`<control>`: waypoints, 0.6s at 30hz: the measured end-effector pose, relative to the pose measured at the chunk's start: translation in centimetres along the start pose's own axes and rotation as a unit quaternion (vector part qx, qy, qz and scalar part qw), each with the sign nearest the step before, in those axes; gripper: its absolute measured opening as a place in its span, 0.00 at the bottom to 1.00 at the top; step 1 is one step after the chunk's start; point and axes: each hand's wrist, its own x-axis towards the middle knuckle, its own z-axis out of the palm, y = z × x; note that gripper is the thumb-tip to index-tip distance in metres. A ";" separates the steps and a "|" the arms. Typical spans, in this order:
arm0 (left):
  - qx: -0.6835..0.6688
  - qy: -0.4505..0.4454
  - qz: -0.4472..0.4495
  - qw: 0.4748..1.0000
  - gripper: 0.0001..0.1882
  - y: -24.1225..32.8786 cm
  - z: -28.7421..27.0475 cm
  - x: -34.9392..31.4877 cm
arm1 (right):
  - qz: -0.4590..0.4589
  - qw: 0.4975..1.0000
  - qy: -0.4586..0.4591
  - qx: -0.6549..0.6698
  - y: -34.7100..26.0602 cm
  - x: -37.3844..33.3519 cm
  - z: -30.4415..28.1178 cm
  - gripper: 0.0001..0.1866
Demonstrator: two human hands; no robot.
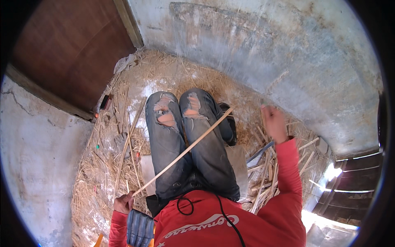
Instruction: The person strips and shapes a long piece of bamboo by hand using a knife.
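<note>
A long, thin, pale wooden strip (187, 151) slants across my thighs, from lower left to upper right. My left hand (124, 202) is closed round its lower end, beside my left hip. The strip's far end rises past my right knee and stands free. Out to the right, my right hand (275, 124) is raised, apart from the strip. Its fingers are curled together, and whatever may be in them is too small to make out. Below it lies a grey-blue, blade-like piece (260, 152) among cut wooden strips (269, 175).
Straw and shavings (230, 84) cover the floor. Longer sticks (131, 136) lie left of my legs, near a dark red-tipped object (105, 102). A worn plaster wall (263, 45) curves ahead and right. A brown door panel (70, 53) stands at upper left.
</note>
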 end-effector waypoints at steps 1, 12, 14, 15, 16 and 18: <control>-0.007 0.010 0.009 1.000 0.16 0.3 0.2 0.7 | -0.053 0.998 -0.036 0.010 -2.2 -1.6 1.0 0.29; 0.052 0.046 0.018 0.997 0.19 -2.1 0.3 -0.6 | 0.102 0.994 0.038 -0.008 6.5 4.6 1.7 0.30; 0.086 0.033 0.018 0.996 0.18 -2.6 0.9 -0.7 | 0.063 0.995 0.017 0.075 6.2 4.2 1.6 0.28; 0.078 0.036 0.011 0.996 0.18 -2.6 1.2 -0.8 | 0.046 0.992 0.003 0.117 5.7 3.4 1.9 0.28; 0.071 0.038 0.004 0.997 0.18 -2.4 1.5 -0.8 | -0.007 0.992 0.015 0.128 4.8 2.4 2.7 0.27; 0.063 0.041 0.020 0.997 0.18 -2.0 1.6 0.5 | -0.116 0.981 0.045 0.149 0.7 0.4 4.4 0.26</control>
